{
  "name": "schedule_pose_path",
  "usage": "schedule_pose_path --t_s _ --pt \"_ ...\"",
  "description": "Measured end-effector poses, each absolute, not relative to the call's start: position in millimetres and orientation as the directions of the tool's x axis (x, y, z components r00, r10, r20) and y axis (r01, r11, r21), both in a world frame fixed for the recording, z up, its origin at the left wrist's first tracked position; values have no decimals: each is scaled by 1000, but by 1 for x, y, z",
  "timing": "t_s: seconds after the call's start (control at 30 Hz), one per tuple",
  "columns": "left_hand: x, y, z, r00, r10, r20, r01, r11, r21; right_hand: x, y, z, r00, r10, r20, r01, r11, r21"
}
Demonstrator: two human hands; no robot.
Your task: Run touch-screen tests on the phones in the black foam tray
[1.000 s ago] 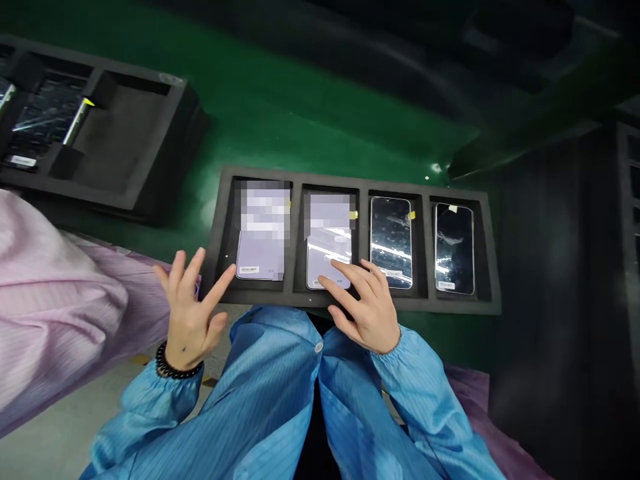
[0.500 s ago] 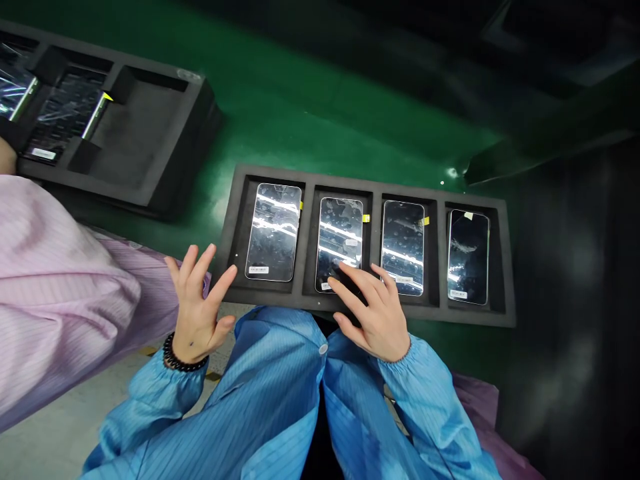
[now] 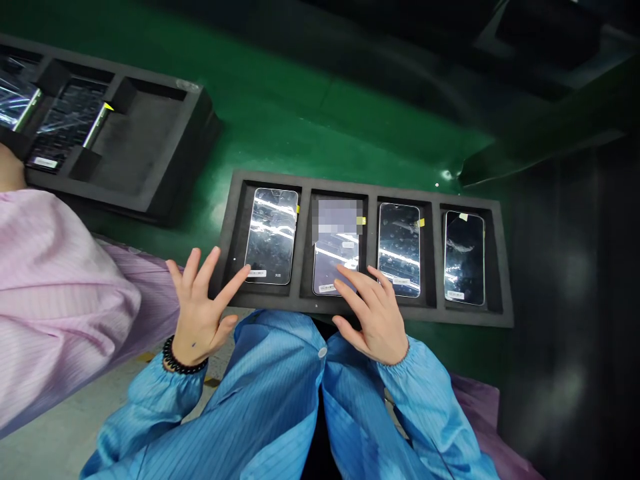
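Note:
A black foam tray (image 3: 307, 305) lies on the green bench with several phones in separate slots. My right hand (image 3: 374, 313) rests with its fingers spread on the lower end of the second phone (image 3: 336, 250) and the tray's near rim. My left hand (image 3: 203, 307) is open, fingers apart, its index fingertip touching the tray's near left corner below the first phone (image 3: 271, 235). Two more phones (image 3: 399, 248) lie to the right, the last one (image 3: 464, 257) dark. Both arms wear blue sleeves; a dark bead bracelet circles my left wrist.
A second black foam tray (image 3: 150, 193) sits at the far left with phones in its left slots and one bare slot. A person's pink sleeve (image 3: 60, 300) fills the left side. Dark equipment (image 3: 565, 267) stands to the right of the tray.
My left index finger has reached forward to the tray's near left corner. My right hand stays on the second phone. The view has shifted slightly.

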State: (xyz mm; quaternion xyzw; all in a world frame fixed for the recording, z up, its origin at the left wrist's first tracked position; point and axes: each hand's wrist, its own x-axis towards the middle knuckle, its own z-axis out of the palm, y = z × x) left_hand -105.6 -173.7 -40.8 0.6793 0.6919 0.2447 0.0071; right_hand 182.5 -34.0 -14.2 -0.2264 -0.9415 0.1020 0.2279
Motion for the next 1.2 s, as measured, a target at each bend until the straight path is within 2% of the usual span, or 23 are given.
schedule_pose_path --t_s 0.2,0.33,0.5,0.77,0.97,1.2 --pt "-106 -174 -42 -106 936 337 921 -36 389 184 -34 -14 -813 466 350 392 882 -263" --pt "-106 -172 -40 -87 924 372 929 -60 366 184 -34 -13 -807 474 351 400 877 -266" --pt "-105 -171 -40 -63 945 320 930 -61 361 182 -35 -12 -826 470 311 408 879 -246" --pt "-107 -174 -43 -92 907 410 921 -79 380 182 -34 -11 -807 482 341 409 873 -266" --pt "-107 -171 -43 -61 951 304 927 -60 371 181 -34 -9 -835 470 285 412 878 -243" --pt "-108 -175 -44 -118 919 375 907 -54 418 181 -35 -11 -809 489 327 417 868 -268"
